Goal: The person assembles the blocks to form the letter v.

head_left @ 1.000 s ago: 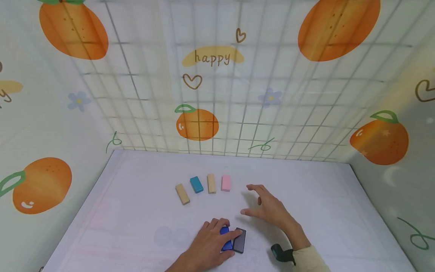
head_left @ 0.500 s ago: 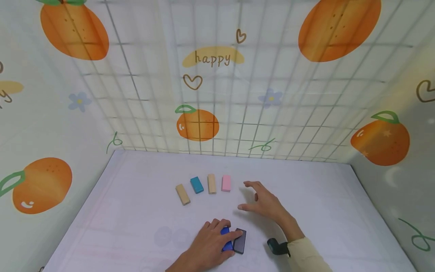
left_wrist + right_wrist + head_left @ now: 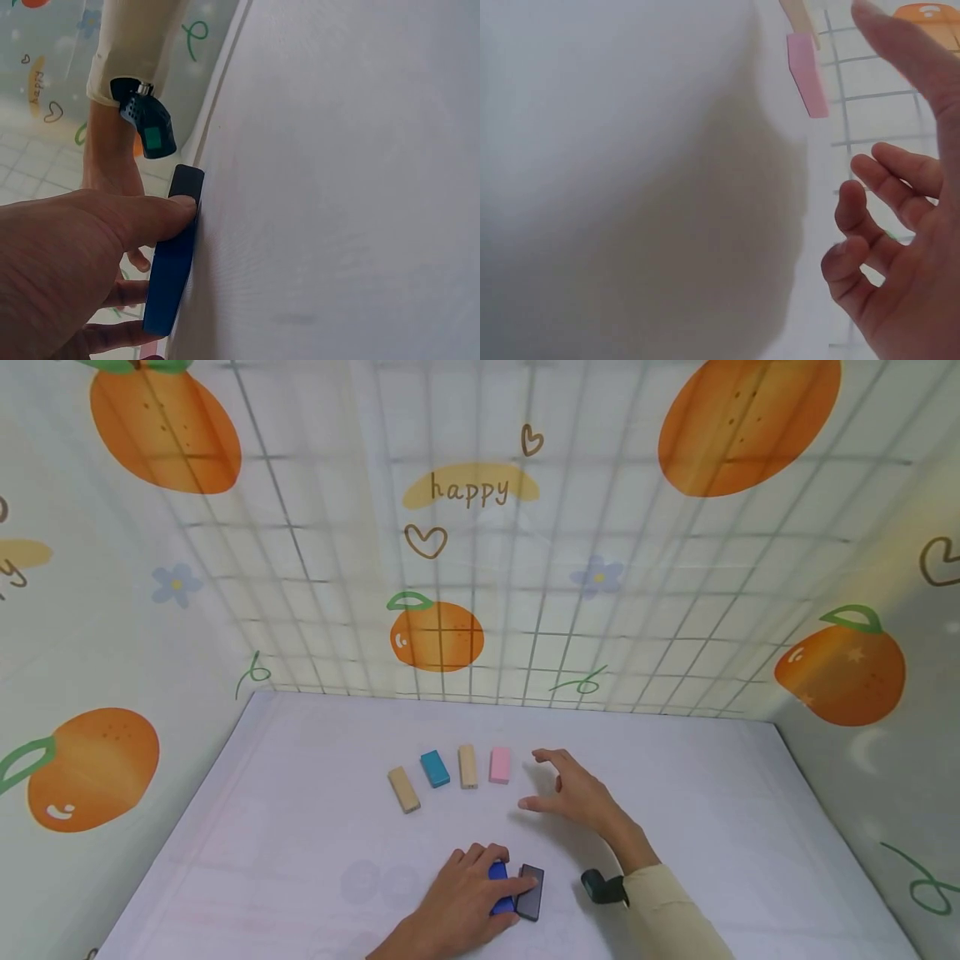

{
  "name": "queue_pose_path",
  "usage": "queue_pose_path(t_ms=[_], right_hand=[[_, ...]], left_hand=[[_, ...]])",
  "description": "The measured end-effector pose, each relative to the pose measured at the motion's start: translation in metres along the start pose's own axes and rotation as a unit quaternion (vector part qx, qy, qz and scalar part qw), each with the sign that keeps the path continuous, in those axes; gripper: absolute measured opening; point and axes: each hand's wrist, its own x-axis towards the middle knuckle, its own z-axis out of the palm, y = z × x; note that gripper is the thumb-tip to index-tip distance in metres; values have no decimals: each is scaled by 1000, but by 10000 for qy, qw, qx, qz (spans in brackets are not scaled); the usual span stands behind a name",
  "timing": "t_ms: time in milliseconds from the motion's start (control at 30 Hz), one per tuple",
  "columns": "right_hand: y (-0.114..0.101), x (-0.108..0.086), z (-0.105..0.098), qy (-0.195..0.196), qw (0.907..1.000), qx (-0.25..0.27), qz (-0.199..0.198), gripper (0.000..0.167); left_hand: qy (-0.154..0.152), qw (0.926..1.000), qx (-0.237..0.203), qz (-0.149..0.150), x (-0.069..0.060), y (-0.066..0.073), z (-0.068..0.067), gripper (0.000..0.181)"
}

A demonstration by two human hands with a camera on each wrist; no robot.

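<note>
Two bare hands over a white tabletop (image 3: 300, 827). Left hand (image 3: 465, 897) clasped on a blue block (image 3: 503, 905) near the front of the table, thumb at the near end, other fingers over the far end, index finger laid across onto the top of a dark grey block (image 3: 530, 903). Dark grey block flat, just right of the blue one, near ends close together; contact between the two hard to tell. Right hand (image 3: 577, 789) farther forward and free, fingers loosely bent and parted from the thumb, just right of a pink block (image 3: 500, 765) and apart from it. At the right wrist, a small dark camera (image 3: 600, 887) and a cream sleeve (image 3: 667, 902).

Leftward from the pink block, in a loose row with gaps between: an almost straight tan block (image 3: 468, 767), a slanted teal block (image 3: 435, 769), then, slightly nearer, a slanted second tan block (image 3: 404, 790). Behind the tabletop, a pale cloth backdrop (image 3: 645, 635) with grid lines, printed oranges, hearts, flowers and the word "happy"; more orange prints on both sides.
</note>
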Motion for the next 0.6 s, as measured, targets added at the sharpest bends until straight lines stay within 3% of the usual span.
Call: queue_pose_path(t_ms=[267,600], right_hand=[[1,7,3,-14,10000,-10,-97,90],[1,16,8,-76,9999,-115,76,91]], left_hand=[[-17,10000,6,-31,0,1,0,49],[37,10000,34,-3,-1,2,-3,48]])
